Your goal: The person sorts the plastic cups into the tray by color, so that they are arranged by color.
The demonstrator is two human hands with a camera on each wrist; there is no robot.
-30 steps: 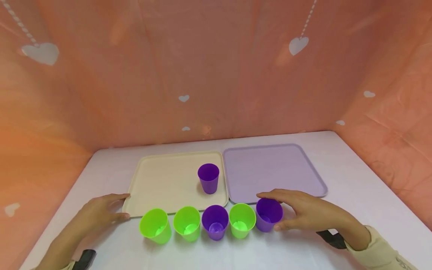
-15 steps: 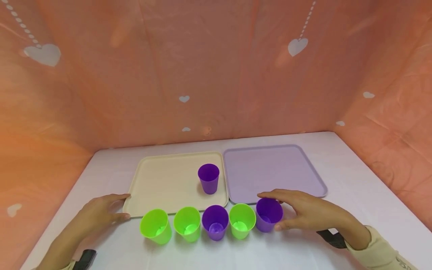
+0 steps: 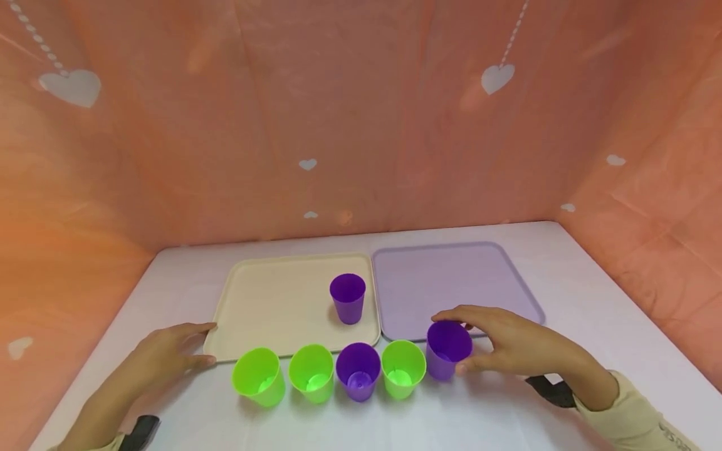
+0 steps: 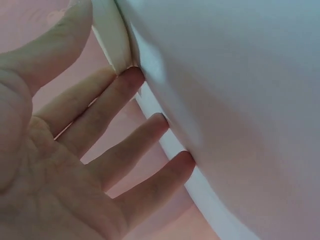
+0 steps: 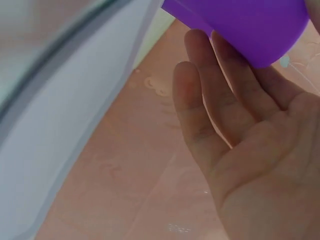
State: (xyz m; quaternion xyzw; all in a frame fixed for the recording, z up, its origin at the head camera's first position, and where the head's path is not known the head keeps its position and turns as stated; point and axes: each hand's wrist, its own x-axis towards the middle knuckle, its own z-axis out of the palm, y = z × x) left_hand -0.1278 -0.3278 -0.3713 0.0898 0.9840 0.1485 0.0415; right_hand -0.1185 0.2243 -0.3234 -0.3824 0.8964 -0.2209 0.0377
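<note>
My right hand (image 3: 510, 346) grips a purple cup (image 3: 448, 348) at the right end of a row of cups, thumb on its near side and fingers over its far rim. The right wrist view shows that purple cup (image 5: 240, 25) against my fingers (image 5: 220, 100). The row holds a green cup (image 3: 403, 368), a purple cup (image 3: 358, 371) and two more green cups (image 3: 311, 373) (image 3: 259, 376). My left hand (image 3: 169, 352) lies flat on the table, fingertips (image 4: 130, 82) touching the near left corner of the cream tray (image 4: 112, 40).
The cream tray (image 3: 276, 304) carries one upright purple cup (image 3: 347, 297) near its right edge. A lilac tray (image 3: 451, 279) sits right beside it, just behind my right hand. Orange cloth walls close in the white table (image 3: 592, 313) on three sides.
The right hand has raised the purple cup slightly and shifted it toward the lilac tray. The left hand and the other cups have stayed put.
</note>
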